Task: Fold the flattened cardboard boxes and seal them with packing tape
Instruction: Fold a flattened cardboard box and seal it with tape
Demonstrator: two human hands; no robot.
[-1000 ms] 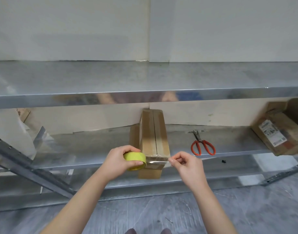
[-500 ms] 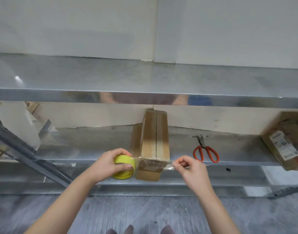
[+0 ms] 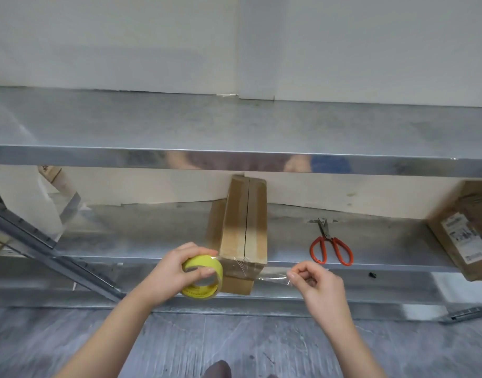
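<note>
A narrow folded cardboard box lies on the lower metal shelf, its near end jutting over the shelf's front edge. Its top seam runs away from me. My left hand grips a yellow roll of clear packing tape just left of the box's near end. A clear strip of tape stretches from the roll across the box's front face to my right hand, which pinches its free end to the right of the box.
Red-handled scissors lie on the shelf right of the box. A labelled cardboard parcel leans at the far right. The upper shelf overhangs the box. A slanted metal rail crosses at left.
My right hand has drawn the tape's free end further right, lengthening the strip across the box's front. The roll stays by the box's left corner. The camera view shifted slightly.
</note>
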